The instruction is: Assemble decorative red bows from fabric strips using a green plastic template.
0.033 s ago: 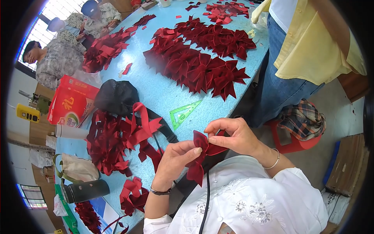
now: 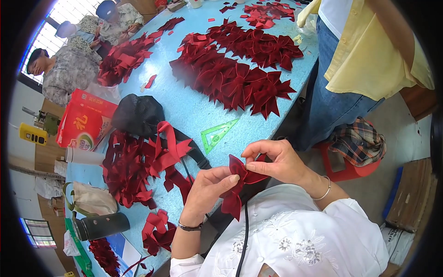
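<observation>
Close to my body I hold a dark red velvet ribbon bow with pointed loops and tails, above the table's near edge. My left hand pinches its left side between thumb and fingers. At the upper middle of the bow, the thumb and forefinger of my right hand are pressed together on the ribbon. Whether a thread or wire is between those fingertips is too small to tell. Left of my left hand lie a heap of dark red ribbon pieces and a smaller red ribbon bundle.
Rows of finished red bows cover the far part of the blue table. A green set square, black bag, dark bottle and red gift bag lie around. A person in yellow stands right; others sit far left.
</observation>
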`<control>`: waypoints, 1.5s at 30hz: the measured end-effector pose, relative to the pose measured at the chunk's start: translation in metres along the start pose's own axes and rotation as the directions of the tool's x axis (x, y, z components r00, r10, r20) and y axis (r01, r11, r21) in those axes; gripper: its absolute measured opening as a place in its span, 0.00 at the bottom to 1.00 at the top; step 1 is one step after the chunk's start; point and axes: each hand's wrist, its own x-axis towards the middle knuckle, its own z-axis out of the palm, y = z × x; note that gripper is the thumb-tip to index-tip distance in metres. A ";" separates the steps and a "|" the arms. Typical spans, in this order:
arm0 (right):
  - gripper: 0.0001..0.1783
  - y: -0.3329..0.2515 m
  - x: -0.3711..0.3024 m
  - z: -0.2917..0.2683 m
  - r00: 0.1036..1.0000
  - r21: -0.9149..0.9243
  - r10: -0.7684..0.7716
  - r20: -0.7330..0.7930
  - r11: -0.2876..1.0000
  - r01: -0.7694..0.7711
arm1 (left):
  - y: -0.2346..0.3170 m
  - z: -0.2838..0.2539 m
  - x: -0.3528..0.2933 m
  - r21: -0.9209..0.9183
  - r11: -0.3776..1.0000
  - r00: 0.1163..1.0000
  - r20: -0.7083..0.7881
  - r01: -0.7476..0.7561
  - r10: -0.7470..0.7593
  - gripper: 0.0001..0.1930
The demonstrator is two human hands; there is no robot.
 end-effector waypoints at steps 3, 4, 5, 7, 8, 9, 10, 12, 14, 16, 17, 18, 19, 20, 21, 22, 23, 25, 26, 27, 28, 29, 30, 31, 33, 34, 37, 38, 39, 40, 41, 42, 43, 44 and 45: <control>0.11 0.000 -0.001 0.001 1.000 -0.030 -0.009 0.001 1.000 0.009 | 0.000 -0.001 0.000 0.015 1.000 1.000 0.011 0.014 -0.014 0.12; 0.11 -0.001 -0.001 0.001 1.000 -0.023 -0.003 -0.003 1.000 0.003 | 0.000 -0.001 0.000 0.007 1.000 1.000 0.017 -0.002 0.002 0.12; 0.10 -0.001 -0.001 0.001 1.000 -0.017 0.003 -0.008 1.000 -0.003 | 0.000 -0.001 0.000 -0.003 1.000 1.000 0.014 -0.003 0.003 0.12; 0.10 -0.002 -0.001 0.001 1.000 -0.012 0.007 -0.014 1.000 -0.007 | -0.001 0.000 -0.001 -0.024 1.000 1.000 0.010 -0.002 0.002 0.12; 0.10 -0.002 -0.001 0.001 1.000 -0.032 -0.003 -0.005 0.999 0.003 | -0.001 0.001 -0.001 -0.022 1.000 1.000 0.010 -0.007 0.008 0.12; 0.10 -0.002 -0.001 0.002 1.000 -0.052 -0.015 0.005 0.999 0.015 | -0.001 0.001 -0.001 -0.021 1.000 1.000 0.014 -0.004 0.005 0.12; 0.10 -0.003 0.000 0.001 0.999 -0.083 -0.040 0.021 0.996 0.042 | -0.001 0.001 0.000 -0.019 1.000 1.000 0.019 -0.002 0.002 0.11; 0.10 -0.003 0.000 0.001 1.000 -0.037 -0.023 0.016 0.999 0.024 | 0.000 0.002 0.000 -0.011 1.000 1.000 0.026 0.000 0.000 0.11; 0.09 -0.004 -0.001 0.000 0.999 0.014 -0.019 0.028 1.000 0.019 | 0.000 0.002 -0.001 -0.048 0.999 0.999 0.041 -0.001 0.003 0.11; 0.09 -0.004 -0.002 -0.002 1.000 0.039 0.013 0.025 0.999 -0.014 | -0.001 0.002 0.000 -0.068 0.998 0.999 0.050 0.001 0.002 0.11; 0.09 -0.004 -0.002 -0.002 0.999 0.044 0.028 0.033 0.999 -0.030 | -0.002 0.001 0.000 -0.065 0.998 0.999 0.053 0.000 0.003 0.11; 0.09 -0.004 -0.002 -0.002 0.998 0.034 0.038 0.048 0.999 -0.039 | -0.002 0.001 0.001 -0.063 0.998 0.999 0.054 0.000 0.003 0.11; 0.09 -0.004 -0.002 -0.001 0.998 0.051 0.047 0.046 0.998 -0.049 | -0.002 0.001 0.001 -0.059 0.998 0.999 0.054 0.003 0.000 0.12; 0.09 -0.005 -0.002 0.000 0.999 0.020 0.033 0.031 0.999 -0.034 | -0.003 0.002 0.000 -0.063 0.998 0.999 0.053 0.001 0.002 0.12; 0.09 -0.005 -0.003 0.002 1.000 -0.012 0.019 0.015 1.000 -0.019 | -0.003 0.003 0.000 -0.037 0.999 0.999 0.047 -0.003 0.005 0.11; 0.09 -0.006 -0.002 0.003 1.000 -0.066 0.000 0.001 0.998 0.000 | -0.002 0.004 0.000 -0.010 1.000 0.999 0.042 -0.008 0.008 0.11; 0.09 -0.007 -0.002 0.003 1.000 -0.044 0.004 0.002 0.999 -0.004 | -0.001 0.005 0.000 0.029 1.000 1.000 0.031 -0.003 0.002 0.11; 0.10 -0.009 -0.003 0.003 0.998 -0.084 0.034 0.047 0.996 -0.030 | 0.001 0.007 -0.001 0.028 1.000 1.000 0.028 -0.004 0.003 0.11; 0.10 -0.010 -0.003 0.002 0.996 -0.105 0.050 0.070 0.994 -0.042 | 0.002 0.008 -0.002 0.041 0.999 1.000 0.020 0.005 -0.006 0.11; 0.10 -0.010 -0.002 0.001 0.996 -0.104 0.052 0.072 0.994 -0.044 | 0.002 0.008 -0.002 0.056 0.998 1.000 0.012 0.016 -0.017 0.11; 0.10 -0.011 -0.002 -0.001 0.993 -0.097 0.082 0.089 0.993 -0.074 | 0.003 0.008 -0.002 0.050 0.999 1.000 0.010 0.016 -0.016 0.11; 0.11 -0.011 -0.001 -0.003 0.988 -0.091 0.113 0.106 0.990 -0.104 | 0.003 0.007 -0.002 0.026 1.000 1.000 0.013 0.011 -0.011 0.11; 0.12 -0.010 -0.001 -0.004 0.982 -0.085 0.142 0.124 0.988 -0.133 | 0.003 0.006 -0.002 0.003 1.000 1.000 0.016 0.005 -0.005 0.11; 0.12 -0.009 -0.001 -0.004 0.981 -0.086 0.143 0.129 0.987 -0.132 | 0.003 0.005 -0.002 -0.014 1.000 1.000 0.014 0.003 -0.002 0.11; 0.11 -0.007 -0.002 -0.002 0.989 0.078 0.075 0.130 0.993 -0.086 | 0.002 0.004 -0.003 -0.045 0.999 1.000 0.012 0.001 0.000 0.11; 0.11 -0.006 -0.002 -0.002 0.991 0.140 0.025 0.131 0.989 -0.043 | 0.001 0.004 -0.003 -0.066 0.998 1.000 0.010 0.006 -0.005 0.11; 0.10 -0.006 -0.002 -0.003 0.991 0.111 0.058 0.121 0.991 -0.072 | 0.002 0.003 -0.002 -0.072 0.997 1.000 0.014 0.005 -0.004 0.10; 0.09 -0.006 -0.002 -0.004 0.991 0.072 0.057 0.118 0.995 -0.065 | 0.001 0.003 -0.001 -0.061 0.998 1.000 0.020 0.008 -0.007 0.10; 0.09 -0.006 -0.002 -0.004 0.991 0.086 0.068 0.113 0.993 -0.078 | 0.001 0.003 -0.001 -0.048 0.999 1.000 0.025 0.017 -0.016 0.10; 0.09 -0.006 -0.002 -0.004 0.991 0.095 0.070 0.111 0.992 -0.081 | 0.001 0.003 0.000 -0.048 0.999 1.000 0.030 0.011 -0.009 0.10; 0.09 -0.005 -0.002 -0.004 0.991 0.104 0.074 0.110 0.991 -0.085 | 0.000 0.003 0.000 -0.060 0.998 0.999 0.036 0.010 -0.008 0.10; 0.09 -0.005 -0.002 -0.004 0.990 0.103 0.073 0.117 0.991 -0.085 | 0.000 0.002 0.000 -0.072 0.997 0.999 0.040 0.010 -0.007 0.10; 0.09 -0.005 -0.003 -0.005 0.991 0.112 0.078 0.110 0.990 -0.090 | -0.001 0.002 0.001 -0.081 0.997 0.999 0.045 0.009 -0.005 0.11; 0.09 -0.005 -0.003 -0.005 0.989 0.119 0.093 0.112 0.987 -0.106 | -0.001 0.001 0.001 -0.088 0.996 0.999 0.044 0.005 -0.001 0.11; 0.09 -0.005 -0.003 -0.005 0.988 0.127 0.108 0.114 0.984 -0.122 | -0.002 0.000 0.001 -0.095 0.995 0.999 0.050 0.007 -0.002 0.10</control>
